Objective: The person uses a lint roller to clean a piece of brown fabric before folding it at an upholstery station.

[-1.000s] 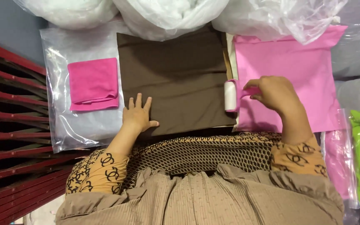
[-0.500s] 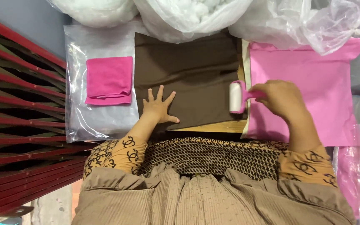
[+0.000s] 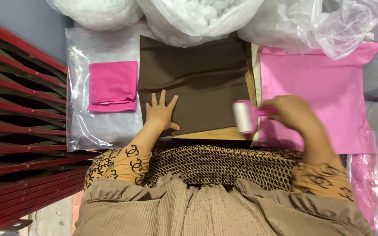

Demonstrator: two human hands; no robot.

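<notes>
A folded pink cloth lies on a clear plastic bag at far left. The left hand presses flat, fingers spread, on the brown fabric. The right hand grips a pink-handled lint roller at the fabric's right edge, beside a large pink sheet.

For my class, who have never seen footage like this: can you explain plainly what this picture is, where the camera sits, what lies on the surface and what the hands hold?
There is no machine here: a person works with bare hands, filmed by a camera on their head looking down. The left hand lies flat, fingers spread, on a brown cloth spread over a board. The right hand grips the pink handle of a white lint roller at the cloth's right edge. Left lies a folded pink cloth on a clear plastic bag; right, a larger pink fabric. Bags of white stuffing sit at the far side.
</notes>
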